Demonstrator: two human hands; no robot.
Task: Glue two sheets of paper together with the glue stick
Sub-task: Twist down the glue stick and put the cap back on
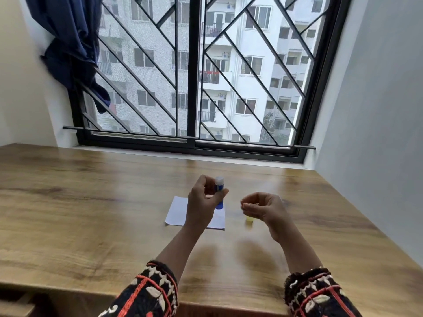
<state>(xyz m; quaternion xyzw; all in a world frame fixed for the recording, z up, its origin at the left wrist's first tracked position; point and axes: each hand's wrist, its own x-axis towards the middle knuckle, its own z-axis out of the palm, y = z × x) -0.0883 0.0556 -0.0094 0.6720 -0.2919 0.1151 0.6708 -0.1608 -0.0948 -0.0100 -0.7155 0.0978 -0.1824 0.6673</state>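
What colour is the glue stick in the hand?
Blue, with a whitish top. The glue stick shows best in the head view, held upright in the left hand.

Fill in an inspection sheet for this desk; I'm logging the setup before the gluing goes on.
Surface: wooden table, bare wood around the work.
Job's things: white paper lying flat; blue glue stick upright in the left hand, cap off; small yellow cap on the table.
Clutter: nothing seen.
Hands: left grips the stick; right hand loosely curled above the cap, contents unclear.
Cables: nothing seen.
Surroundings: barred window, blue curtain.
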